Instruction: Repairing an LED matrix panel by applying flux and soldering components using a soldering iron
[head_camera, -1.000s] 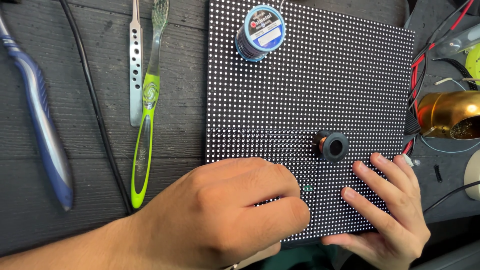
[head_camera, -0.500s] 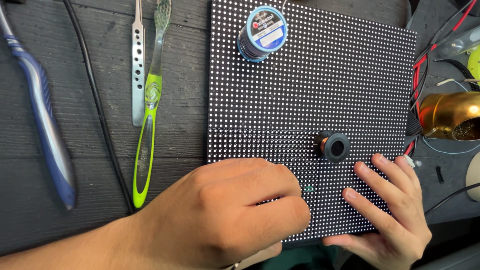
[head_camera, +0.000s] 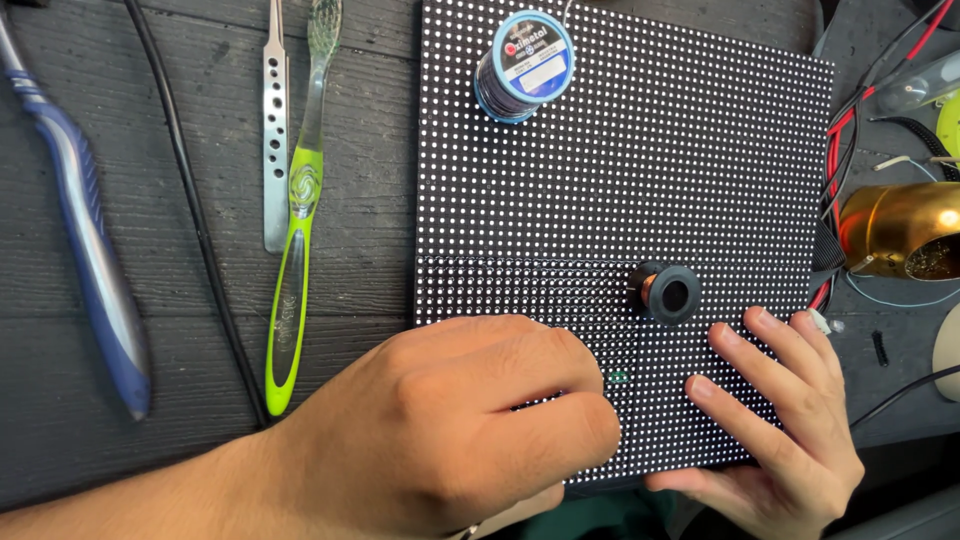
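Note:
A black LED matrix panel (head_camera: 640, 180) with rows of white dots lies flat on a dark wooden table. My left hand (head_camera: 450, 420) rests on its lower edge with the fingers curled into a fist. Whether anything sits inside the fist is hidden. A tiny green spot (head_camera: 617, 377) shows on the panel just beyond its knuckles. My right hand (head_camera: 780, 420) lies on the panel's lower right corner, fingers spread and flat on the dots. A small black spool (head_camera: 668, 293) with a copper core sits just above my right fingers.
A blue-labelled reel of thin wire (head_camera: 524, 65) stands on the panel's top. Left of the panel lie metal tweezers (head_camera: 275, 130), a green toothbrush (head_camera: 295, 250), a black cable (head_camera: 190, 200) and a blue toothbrush (head_camera: 85, 230). Red and black wires (head_camera: 835, 150) and a brass holder (head_camera: 900, 230) are at the right.

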